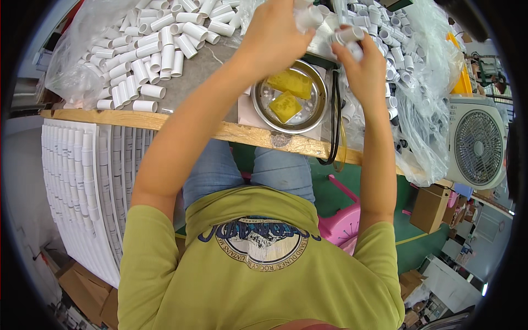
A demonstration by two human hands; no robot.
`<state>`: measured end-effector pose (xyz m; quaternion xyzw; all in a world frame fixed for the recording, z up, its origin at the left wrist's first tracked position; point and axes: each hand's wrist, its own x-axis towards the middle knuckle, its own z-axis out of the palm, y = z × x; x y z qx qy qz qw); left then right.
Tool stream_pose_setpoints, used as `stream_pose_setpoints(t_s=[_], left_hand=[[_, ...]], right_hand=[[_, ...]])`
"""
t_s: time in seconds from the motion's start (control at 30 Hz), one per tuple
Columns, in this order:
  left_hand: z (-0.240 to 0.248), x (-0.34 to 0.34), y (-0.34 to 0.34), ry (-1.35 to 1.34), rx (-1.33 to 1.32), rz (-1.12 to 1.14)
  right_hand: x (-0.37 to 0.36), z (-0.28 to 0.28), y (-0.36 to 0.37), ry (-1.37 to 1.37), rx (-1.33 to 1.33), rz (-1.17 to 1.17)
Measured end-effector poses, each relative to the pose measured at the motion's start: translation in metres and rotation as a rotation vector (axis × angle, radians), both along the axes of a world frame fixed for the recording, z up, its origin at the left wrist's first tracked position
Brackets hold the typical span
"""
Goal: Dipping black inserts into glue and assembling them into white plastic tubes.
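Over the far side of the workbench, my left hand (278, 38) is closed around a white plastic pipe fitting (309, 18), which is smeared by motion. To its right, my right hand (360, 69) pinches a short white pipe sleeve (350, 36) between thumb and fingers. Another whitish piece shows blurred under that sleeve. The two hands are apart. Below them sits a round metal bowl (291, 131) with two wet yellow sponge pieces (290, 82) in it. Many white sleeves (162, 49) lie heaped on the left, and grey-white fittings (385, 36) on the right.
A wooden edge (220, 131) runs along the bench front, with a black cable loop (334, 121) hanging over it. Clear plastic bags (423, 132) flank both heaps. A box fan (477, 143) stands at right; a pink stool (341, 223) is below. Stacked white tubes (77, 170) lean at left.
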<state>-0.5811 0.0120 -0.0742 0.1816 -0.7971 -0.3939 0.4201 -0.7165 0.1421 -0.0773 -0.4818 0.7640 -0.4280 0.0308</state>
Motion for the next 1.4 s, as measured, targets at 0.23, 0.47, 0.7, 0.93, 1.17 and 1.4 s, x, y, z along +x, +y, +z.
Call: stream_pose_setpoints(t_s=[0.23,0.47,0.7,0.93,1.17,1.4], left_hand=[[-0.013,-0.035,-0.035,-0.033,0.141,0.006],[0.000,0.053,-0.013,-0.032,1.199,-0.772],[0.012,0.088,0.037,-0.146,0.562,-0.479],[0.012,0.127,0.067,0.050,1.096,-0.572],[0.008,0.168,0.093,-0.080,0.895,-0.564],[-0.005,0.197,0.112,-0.109,-0.273,-0.188]], right_hand=[[-0.022,-0.016,-0.041,0.033,0.019,0.062],[0.033,0.009,0.025,-0.803,-0.093,0.260],[0.085,0.023,0.041,-0.702,-0.071,0.287],[0.105,0.019,0.062,-0.404,-0.183,0.511],[0.131,0.013,0.090,-0.155,-0.083,0.550],[0.146,0.006,0.111,-0.868,0.332,0.424]])
